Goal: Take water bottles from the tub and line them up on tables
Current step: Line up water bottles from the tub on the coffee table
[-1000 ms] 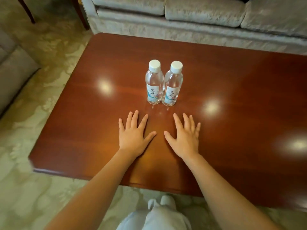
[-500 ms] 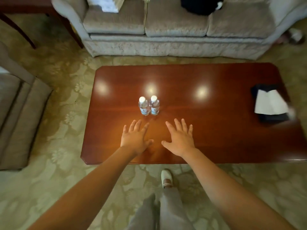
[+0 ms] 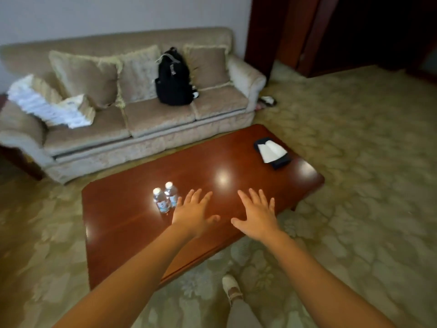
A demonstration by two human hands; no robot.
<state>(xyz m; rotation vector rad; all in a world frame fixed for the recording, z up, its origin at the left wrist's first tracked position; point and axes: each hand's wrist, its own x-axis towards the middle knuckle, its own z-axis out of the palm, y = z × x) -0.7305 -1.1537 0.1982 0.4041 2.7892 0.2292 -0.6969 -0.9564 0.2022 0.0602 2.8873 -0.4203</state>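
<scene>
Both arms are reaching forward over the polished reddish-brown counter (image 3: pixel 123 223). The left hand (image 3: pixel 194 214) and the right hand (image 3: pixel 256 216) are hanging palm-down side by side, their fingers straight and spread wide, holding nothing. Whether the palms are touching the wood cannot be told.

The two water bottles are standing upright on the counter at about 10 o'clock from the left hand. The nearer water bottle (image 3: pixel 160 201) and the farther water bottle (image 3: pixel 171 195) are touching or almost touching each other, both clear with white caps and pale labels. The left hand's little finger is lying just beside the farther one in this view. No tub is showing.

At 1 o'clock from the right hand, near the counter's far end, a dark tissue holder (image 3: pixel 275 158) is lying with white paper showing on top.

Beyond the counter, at 11 o'clock, a beige sofa (image 3: pixel 153 114) is sitting against the wall, carrying a black backpack (image 3: pixel 173 79) upright on its seat and a white stack (image 3: pixel 45 107), blurred, on its left end. A patterned carpet (image 3: pixel 354 162) is covering the floor, and the person's light shoe (image 3: pixel 231 288) is showing at 6 o'clock.
</scene>
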